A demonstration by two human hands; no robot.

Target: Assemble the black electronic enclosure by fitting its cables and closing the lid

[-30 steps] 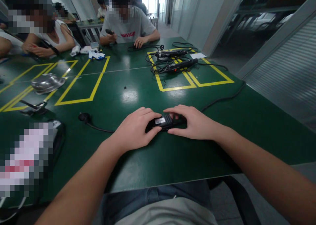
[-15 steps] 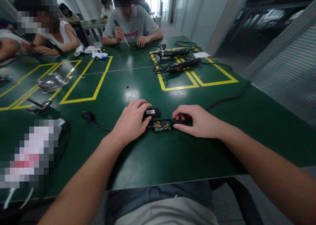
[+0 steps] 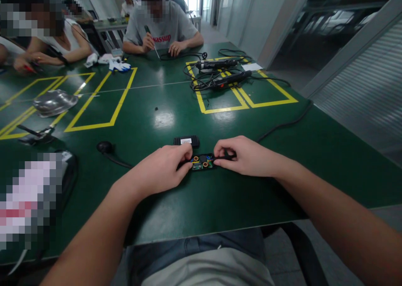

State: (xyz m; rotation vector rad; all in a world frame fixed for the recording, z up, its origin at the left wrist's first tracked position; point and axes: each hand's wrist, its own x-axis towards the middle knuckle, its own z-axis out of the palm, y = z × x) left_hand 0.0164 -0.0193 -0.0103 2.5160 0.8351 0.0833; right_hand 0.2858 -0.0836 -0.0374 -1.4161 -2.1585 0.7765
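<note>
A small open black case with a circuit board (image 3: 203, 163) inside lies on the table between my hands. Copper coils and coloured wires show on the board. My left hand (image 3: 163, 166) is closed, thumb and fingers pinching the power cable where it enters the case's left end. The cable runs out behind this hand to a round black plug (image 3: 104, 147). At the case's right end my right hand (image 3: 243, 155) pinches the black cable there, its fingertips at the case's edge. Just beyond my left fingertips lies the ribbed black cover (image 3: 195, 142) with a white label.
Two black electric screwdrivers (image 3: 230, 80) with coiled cords lie in yellow taped boxes at the back right. To the left are a metal dish (image 3: 55, 102), a dark clamp-like tool (image 3: 37, 134) and a blurred-out package (image 3: 29, 189). Co-workers sit across the table.
My left hand has drawn back from above the cover and closed at the case's left end. My right fingers have closed on the cable. The view has shifted slightly.
</note>
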